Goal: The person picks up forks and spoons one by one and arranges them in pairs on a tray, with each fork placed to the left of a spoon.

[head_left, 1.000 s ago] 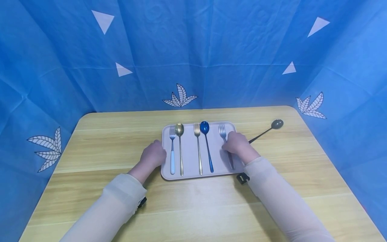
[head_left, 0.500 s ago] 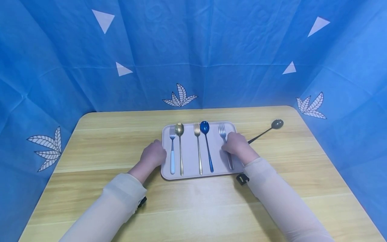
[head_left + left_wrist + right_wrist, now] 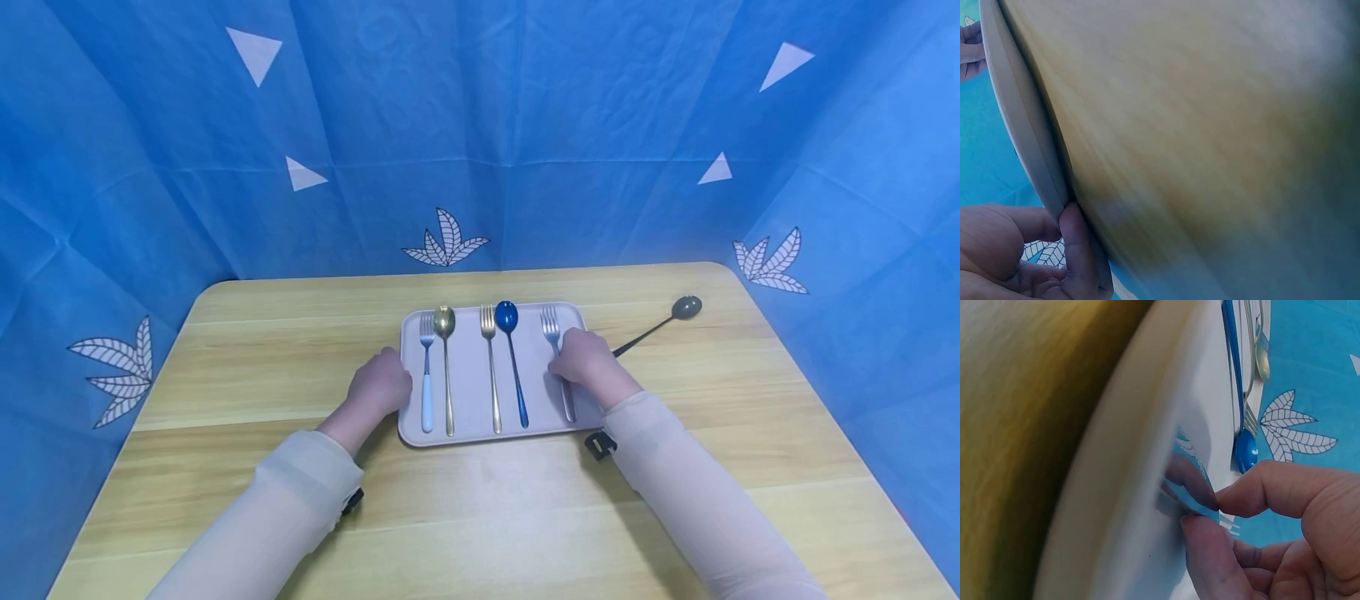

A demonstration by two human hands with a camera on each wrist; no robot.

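My left hand [image 3: 381,383] pinches the left rim of a pale pinkish tray [image 3: 468,400]; in the left wrist view, thumb and fingers close around its edge [image 3: 1025,119]. On the tray's right side lies a silver fork [image 3: 551,323], tines pointing away from me. My right hand [image 3: 587,358] pinches that fork's handle between thumb and index finger, as the right wrist view shows at the shiny handle [image 3: 1194,481]. Left of it on the tray are a blue spoon [image 3: 507,317], a gold fork [image 3: 489,325], a gold spoon [image 3: 444,321] and a fork with a light blue handle [image 3: 427,400].
A dark spoon [image 3: 686,307] lies slanted on the wooden table [image 3: 480,517] right of the tray, its handle end hidden behind my right hand. Blue cloth [image 3: 480,125] with white triangles and leaf prints hangs behind the table and along both sides.
The silver fork's handle end has swung slightly left on the tray with my right hand on it. My left hand and the other cutlery stay where they were.
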